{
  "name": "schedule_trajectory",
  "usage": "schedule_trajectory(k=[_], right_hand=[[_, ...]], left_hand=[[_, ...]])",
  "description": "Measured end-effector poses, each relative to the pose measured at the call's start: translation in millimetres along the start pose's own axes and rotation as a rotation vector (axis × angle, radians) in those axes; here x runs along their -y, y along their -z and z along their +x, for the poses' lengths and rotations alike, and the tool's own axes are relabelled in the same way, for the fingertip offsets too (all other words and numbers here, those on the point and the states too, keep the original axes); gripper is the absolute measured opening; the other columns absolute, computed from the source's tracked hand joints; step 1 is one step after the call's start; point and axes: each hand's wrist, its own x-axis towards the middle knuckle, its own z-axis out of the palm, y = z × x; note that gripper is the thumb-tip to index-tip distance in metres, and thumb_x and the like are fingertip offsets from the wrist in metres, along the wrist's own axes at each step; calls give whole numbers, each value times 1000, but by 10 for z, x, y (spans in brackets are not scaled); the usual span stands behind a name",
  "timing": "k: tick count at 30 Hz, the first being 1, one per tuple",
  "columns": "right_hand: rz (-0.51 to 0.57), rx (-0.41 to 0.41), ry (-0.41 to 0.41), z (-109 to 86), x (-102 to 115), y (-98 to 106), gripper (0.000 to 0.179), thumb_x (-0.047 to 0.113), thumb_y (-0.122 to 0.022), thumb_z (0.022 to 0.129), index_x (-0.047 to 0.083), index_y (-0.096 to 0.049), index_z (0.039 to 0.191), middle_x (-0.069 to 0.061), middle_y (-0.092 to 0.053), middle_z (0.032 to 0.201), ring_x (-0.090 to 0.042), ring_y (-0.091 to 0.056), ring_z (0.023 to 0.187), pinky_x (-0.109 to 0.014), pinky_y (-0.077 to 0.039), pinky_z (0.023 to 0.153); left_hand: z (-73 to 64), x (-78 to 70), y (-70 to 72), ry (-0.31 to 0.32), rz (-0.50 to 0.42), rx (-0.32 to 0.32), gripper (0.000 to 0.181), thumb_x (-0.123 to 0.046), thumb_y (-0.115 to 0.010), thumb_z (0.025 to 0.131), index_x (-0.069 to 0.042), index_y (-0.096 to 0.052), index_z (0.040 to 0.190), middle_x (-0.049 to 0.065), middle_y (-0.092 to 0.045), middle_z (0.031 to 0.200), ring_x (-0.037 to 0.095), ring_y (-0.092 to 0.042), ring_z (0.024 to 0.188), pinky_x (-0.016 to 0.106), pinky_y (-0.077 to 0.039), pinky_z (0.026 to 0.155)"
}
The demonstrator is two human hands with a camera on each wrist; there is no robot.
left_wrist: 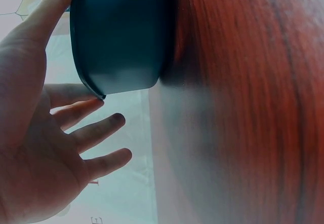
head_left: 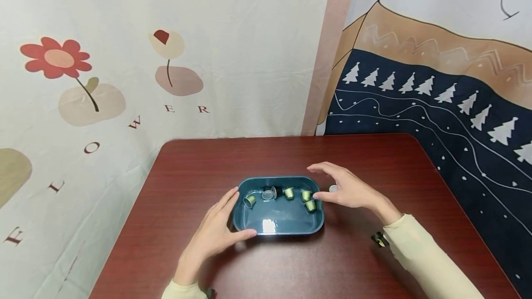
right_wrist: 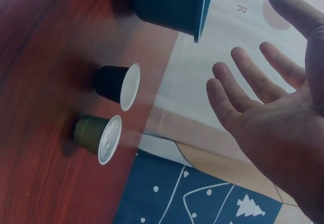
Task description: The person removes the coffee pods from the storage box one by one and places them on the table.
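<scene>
A dark teal tray (head_left: 274,227) lies on the table, with several coffee capsules inside. A green capsule (head_left: 249,201) is at its left end, a black capsule (head_left: 277,191) is near the back wall, and a green pair sits at the right. My left hand (head_left: 216,227) is at the left end, its thumb at the front rim and its spread fingers at the left rim. Over the right end hovers my right hand (head_left: 347,188), fingers loosely extended and holding nothing. Beyond it, a black capsule (right_wrist: 111,82) and a green capsule (right_wrist: 91,133) stand lid-up on the table.
The reddish-brown wooden table (head_left: 199,160) runs back to a printed cloth (head_left: 257,50) with flowers and letters. On the right hangs a dark blue cloth (head_left: 386,105) with white trees. The right hand mostly covers the table capsules in the head view.
</scene>
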Motion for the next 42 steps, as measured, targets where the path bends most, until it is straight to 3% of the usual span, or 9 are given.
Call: schedule_trajectory(k=[5, 12, 19, 27, 37, 42], right_hand=[[-1, 9, 12, 25, 46, -5, 70, 30, -90, 98, 21, -60, 161, -8, -65, 162, -35, -61, 151, -68, -53, 122], [-3, 19, 46, 80, 110, -23, 71, 30, -91, 98, 19, -60, 160, -7, -64, 162, -35, -62, 147, -55, -68, 97], [-16, 37, 90, 158, 176, -58, 71, 27, -91, 97, 16, -60, 160, -8, -66, 160, -30, -63, 148, -61, -54, 124], [35, 69, 113, 246, 220, -102, 70, 31, -89, 99, 14, -59, 160, -15, -65, 160, -38, -65, 146, -63, -55, 123], [9, 97, 137, 328, 290, -136, 69, 29, -89, 99, 15, -60, 160, -7, -65, 160, -33, -65, 146, -59, -55, 124], [6, 116, 138, 346, 339, -145, 69, 30, -88, 100, 12, -60, 160, -10, -65, 161, -36, -65, 146, -61, -55, 123]], left_hand=[[6, -2, 4, -2, -2, 2, 124, -75, -90, 83, -5, -43, 174, 8, -38, 185, 48, -49, 162, 71, -45, 129], [9, -5, 7, -1, -3, 1, 124, -75, -90, 83, -5, -43, 174, 8, -38, 185, 48, -49, 162, 72, -45, 128], [-4, 2, 3, 14, -9, 13, 124, -76, -90, 83, -6, -42, 174, 6, -37, 186, 48, -48, 163, 71, -45, 129], [-10, -4, 5, 16, -12, 12, 124, -76, -90, 83, -6, -42, 174, 6, -37, 186, 48, -48, 162, 71, -45, 129], [-2, -12, 17, 15, -6, 10, 124, -76, -90, 83, -6, -43, 174, 7, -38, 185, 48, -49, 162, 71, -45, 129], [-2, -12, 17, 21, -10, 13, 124, -76, -90, 83, -6, -42, 174, 7, -37, 186, 48, -49, 162, 70, -45, 129]])
